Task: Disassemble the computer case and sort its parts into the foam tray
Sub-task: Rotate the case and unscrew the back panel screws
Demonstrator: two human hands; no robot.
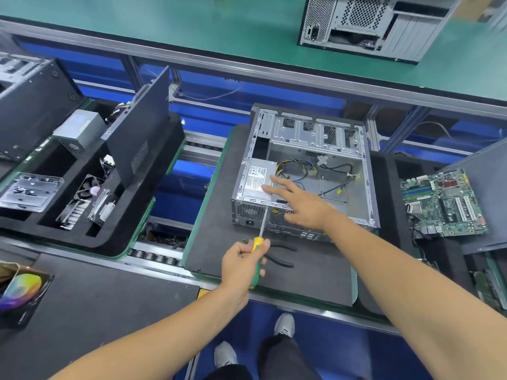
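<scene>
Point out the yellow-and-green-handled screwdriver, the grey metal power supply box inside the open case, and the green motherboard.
yellow-and-green-handled screwdriver (257,244): head view, on the yellow top of its handle.
grey metal power supply box (255,178): head view, on its labelled top face.
green motherboard (444,204): head view, mid-board.

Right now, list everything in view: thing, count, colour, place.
computer case: one, silver, open, centre mat
power supply: one, grey, inside case, near-left corner
cables: several, black and yellow, inside case
screwdriver: one, yellow-green handle, tip at case rear
pliers: one, black, on mat beside case
motherboard: one, green, right
foam tray: one, black, left, holding parts
side panel: one, black, upright in tray
second case: one, silver, far bench
left hand: grips screwdriver
right hand: open, on power supply
</scene>
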